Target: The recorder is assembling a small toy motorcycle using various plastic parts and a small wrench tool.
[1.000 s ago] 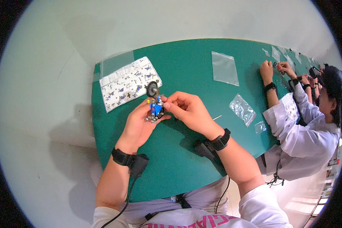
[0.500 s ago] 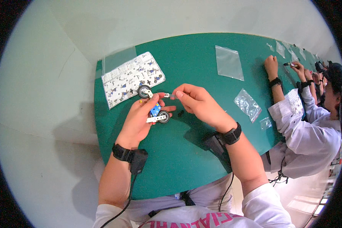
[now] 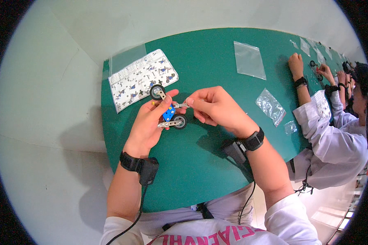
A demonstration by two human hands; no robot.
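My left hand point(image 3: 145, 120) is closed round a toy motorcycle point(image 3: 169, 114) with a blue body, metal strips and two black wheels. Its upper wheel point(image 3: 157, 92) shows above my thumb; the lower wheel point(image 3: 179, 121) shows by my fingers. Between the thumb and fingertips of my right hand point(image 3: 212, 106) is a small thin metal wrench point(image 3: 181, 105). The far end of the wrench is at the side of the blue body, and whether it touches a bolt there I cannot tell.
A printed instruction sheet point(image 3: 137, 79) lies at the far left of the green table point(image 3: 184, 171). Clear plastic bags point(image 3: 249, 60) lie to the right, one of them crumpled point(image 3: 270, 107). Beyond them another person's forearms point(image 3: 300, 87) rest at the table. Black cables hang from my wrist straps.
My right hand has brought the wrench in against the toy motorcycle, closing the gap between them. The toy has turned a little in my left hand, and the view has shifted slightly.
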